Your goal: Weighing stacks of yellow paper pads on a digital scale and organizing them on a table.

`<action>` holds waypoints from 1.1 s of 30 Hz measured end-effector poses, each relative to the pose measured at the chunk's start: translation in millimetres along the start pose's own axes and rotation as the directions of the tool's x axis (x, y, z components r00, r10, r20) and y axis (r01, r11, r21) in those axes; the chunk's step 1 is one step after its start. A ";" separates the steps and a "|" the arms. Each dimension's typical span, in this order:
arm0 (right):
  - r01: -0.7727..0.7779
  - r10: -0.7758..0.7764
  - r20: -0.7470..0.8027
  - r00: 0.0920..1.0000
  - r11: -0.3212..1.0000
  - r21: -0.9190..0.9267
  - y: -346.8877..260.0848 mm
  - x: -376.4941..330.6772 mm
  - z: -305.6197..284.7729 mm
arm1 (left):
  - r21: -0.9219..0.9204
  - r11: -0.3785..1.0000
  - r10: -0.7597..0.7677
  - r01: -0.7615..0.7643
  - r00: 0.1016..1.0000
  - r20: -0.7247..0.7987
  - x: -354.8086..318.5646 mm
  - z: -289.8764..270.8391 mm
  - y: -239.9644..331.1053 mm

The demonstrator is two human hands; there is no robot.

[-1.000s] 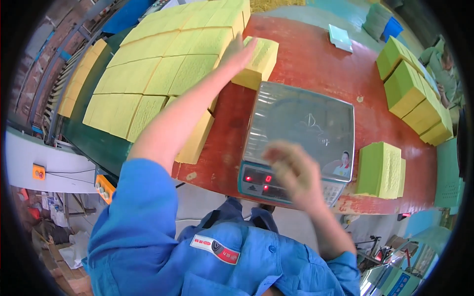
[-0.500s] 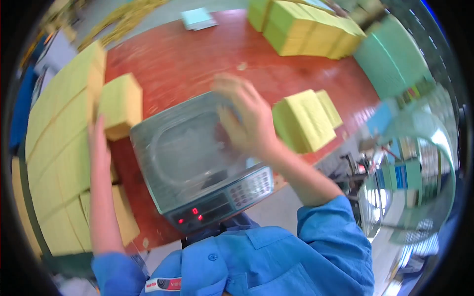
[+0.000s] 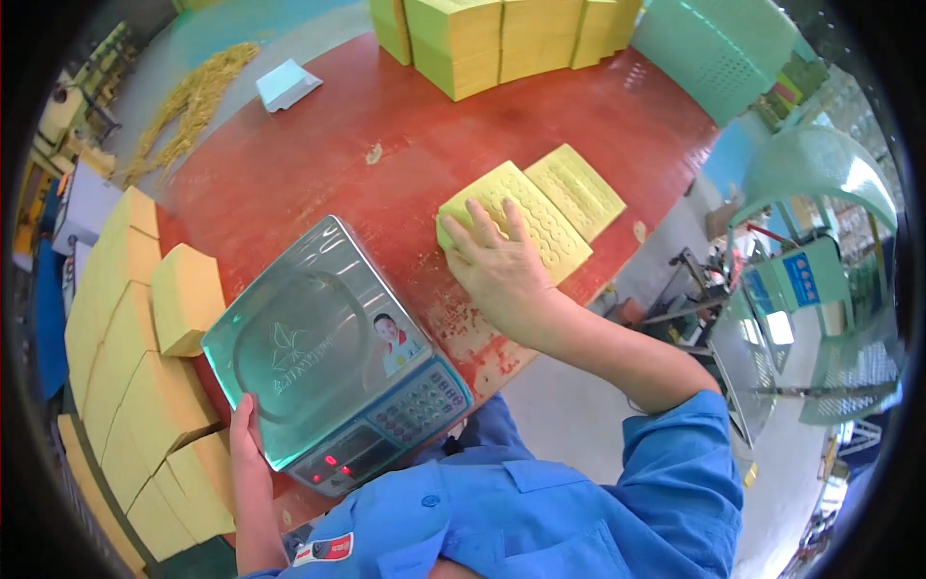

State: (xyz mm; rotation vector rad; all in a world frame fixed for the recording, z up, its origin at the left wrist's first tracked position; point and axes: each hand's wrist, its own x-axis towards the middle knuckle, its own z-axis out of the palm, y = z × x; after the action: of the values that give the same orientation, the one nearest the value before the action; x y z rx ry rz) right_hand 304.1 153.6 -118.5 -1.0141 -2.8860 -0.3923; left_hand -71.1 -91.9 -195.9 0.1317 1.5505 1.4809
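Note:
My right hand [image 3: 500,275] lies on a stack of yellow paper [image 3: 540,227] embossed with wavy patterns, its fingers spread over the top. A second, lower yellow stack [image 3: 577,191] sits against its far right side. My left hand [image 3: 248,434] is at the near left edge of the digital scale [image 3: 299,357], fingers stretched out along the rim and partly hidden. Nothing rests on the scale's metal pan, and its red display is lit. Left of the scale, one yellow block of paper [image 3: 185,299] stands beside a long row of yellow stacks [image 3: 121,357].
More yellow bundles [image 3: 511,43] stand at the far edge of the red table [image 3: 318,174]. A small pale-blue packet [image 3: 287,85] lies at the far left. A green perforated panel [image 3: 714,58] and a machine with a clear curved cover [image 3: 820,193] are to the right.
My right hand has moved from above the scale onto the yellow stack. My left hand has come from the yellow row to the scale's edge. The view has turned.

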 end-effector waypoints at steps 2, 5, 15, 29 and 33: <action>0.065 -0.065 0.126 0.990 0.998 0.000 7.3 2.4 11.7 | -0.014 1.000 0.010 -0.009 1.000 0.005 -6.7 11.4 -7.8; 0.048 -0.048 -0.008 0.999 0.998 0.031 15.6 -3.4 23.4 | -0.015 0.998 0.054 -0.056 0.996 -0.076 -13.2 38.7 -24.2; 0.025 -0.023 -0.024 0.999 0.998 0.055 84.1 2.0 41.4 | 0.016 0.999 0.052 -0.052 0.999 -0.002 -0.5 142.3 -24.8; 0.044 -0.035 -0.039 0.999 0.963 0.267 120.7 -4.5 20.2 | 0.192 0.950 0.215 -0.248 0.960 0.179 0.3 173.6 20.5; 0.030 -0.064 0.068 0.996 0.909 0.416 116.7 -1.4 -5.3 | 0.744 0.519 0.564 -0.422 0.822 0.073 68.1 83.5 107.2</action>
State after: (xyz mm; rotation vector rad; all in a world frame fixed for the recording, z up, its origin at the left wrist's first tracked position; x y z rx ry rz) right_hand 377.6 239.0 -88.0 -0.9015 -2.8778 0.2624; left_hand -106.5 39.9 -128.9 1.0375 2.3376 1.1753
